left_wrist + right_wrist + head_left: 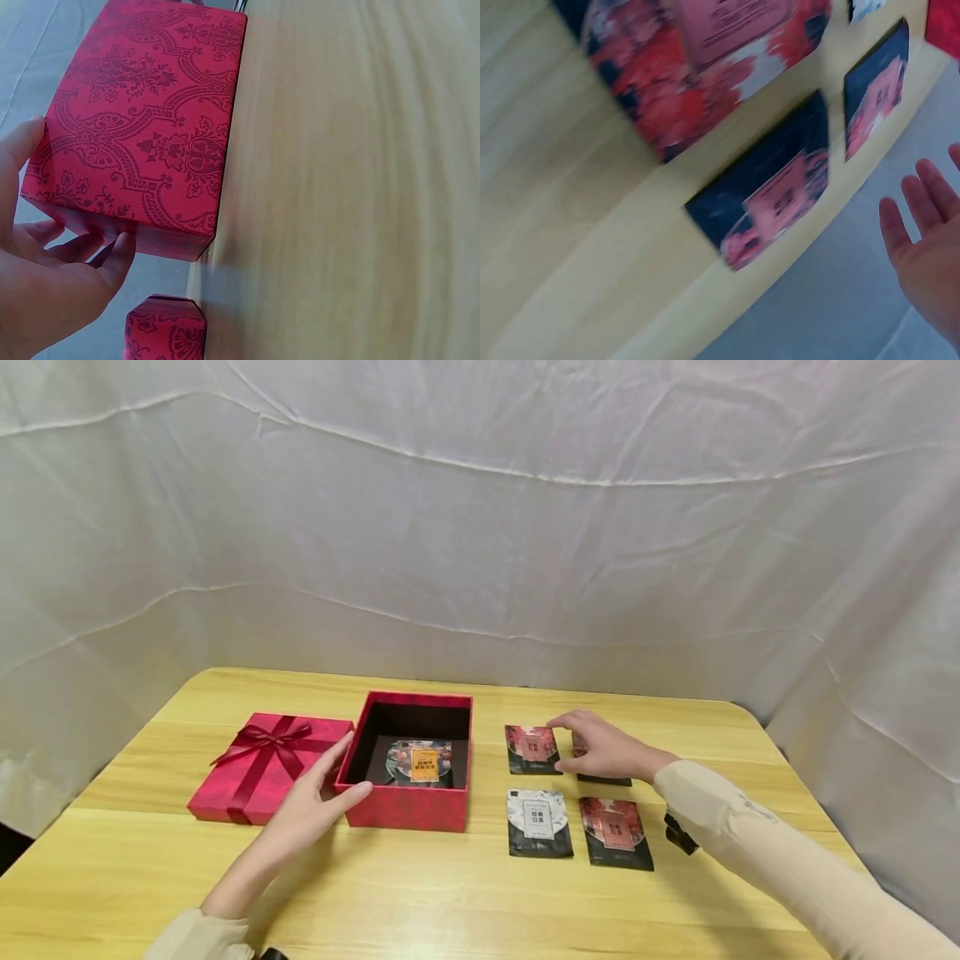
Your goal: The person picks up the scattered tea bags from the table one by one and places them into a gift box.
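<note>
My left hand (303,810) touches the near left corner of a red gift box (408,810), thumb at the front rim and fingers along the left wall. The left wrist view shows the fingertips against the patterned side (142,127). In the box lies a sachet with an orange label (424,765). Over the back row of sachets my right hand (607,750) is spread, with nothing between its fingers. Its thumb and index finger are nearest a red-and-black sachet (531,750); beneath the hand another sachet (606,781) is mostly hidden.
Nearer the front lie a white-and-black sachet (539,822) and a red-and-black sachet (617,833). The red lid with a dark ribbon bow (262,768) sits left of the box. A pale cloth (480,527) hangs behind the wooden table (420,893).
</note>
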Motion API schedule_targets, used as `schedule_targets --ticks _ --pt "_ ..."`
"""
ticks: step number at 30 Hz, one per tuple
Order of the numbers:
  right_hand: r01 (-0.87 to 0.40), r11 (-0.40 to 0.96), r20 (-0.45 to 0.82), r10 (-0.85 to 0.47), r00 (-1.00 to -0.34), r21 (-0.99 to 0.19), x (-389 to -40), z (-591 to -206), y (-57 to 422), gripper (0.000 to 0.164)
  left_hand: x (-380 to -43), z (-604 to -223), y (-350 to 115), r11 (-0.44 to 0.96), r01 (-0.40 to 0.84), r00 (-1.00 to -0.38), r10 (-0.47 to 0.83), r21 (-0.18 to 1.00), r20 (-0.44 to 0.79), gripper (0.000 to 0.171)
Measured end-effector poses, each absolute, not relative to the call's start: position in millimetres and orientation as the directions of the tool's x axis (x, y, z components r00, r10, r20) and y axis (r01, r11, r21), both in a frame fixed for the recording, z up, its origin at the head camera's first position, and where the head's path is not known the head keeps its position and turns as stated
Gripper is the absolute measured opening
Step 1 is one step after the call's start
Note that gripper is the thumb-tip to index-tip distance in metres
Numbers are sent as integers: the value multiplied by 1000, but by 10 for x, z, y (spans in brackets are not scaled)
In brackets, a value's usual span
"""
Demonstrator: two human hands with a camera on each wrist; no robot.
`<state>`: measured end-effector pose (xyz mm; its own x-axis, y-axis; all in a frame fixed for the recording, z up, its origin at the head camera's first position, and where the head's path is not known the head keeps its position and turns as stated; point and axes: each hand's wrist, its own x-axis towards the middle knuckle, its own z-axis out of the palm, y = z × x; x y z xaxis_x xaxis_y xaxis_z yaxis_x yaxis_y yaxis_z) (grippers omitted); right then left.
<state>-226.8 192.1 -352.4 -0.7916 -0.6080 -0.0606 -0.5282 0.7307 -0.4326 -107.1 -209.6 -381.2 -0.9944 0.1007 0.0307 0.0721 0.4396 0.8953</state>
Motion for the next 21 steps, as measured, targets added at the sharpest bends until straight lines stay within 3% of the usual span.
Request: schedule_targets --ticks 12,21 --pt "-372 710 -78 -514 -854 -598 -2379 -3643 2330 71 -1085 -3802 -2099 444 65 -995 92 893 27 78" --pt "-339 735 -89 -475 -875 -587 -2393 -3771 2605 79 -1079 -3807 -2084 413 55 -995 98 909 16 78"
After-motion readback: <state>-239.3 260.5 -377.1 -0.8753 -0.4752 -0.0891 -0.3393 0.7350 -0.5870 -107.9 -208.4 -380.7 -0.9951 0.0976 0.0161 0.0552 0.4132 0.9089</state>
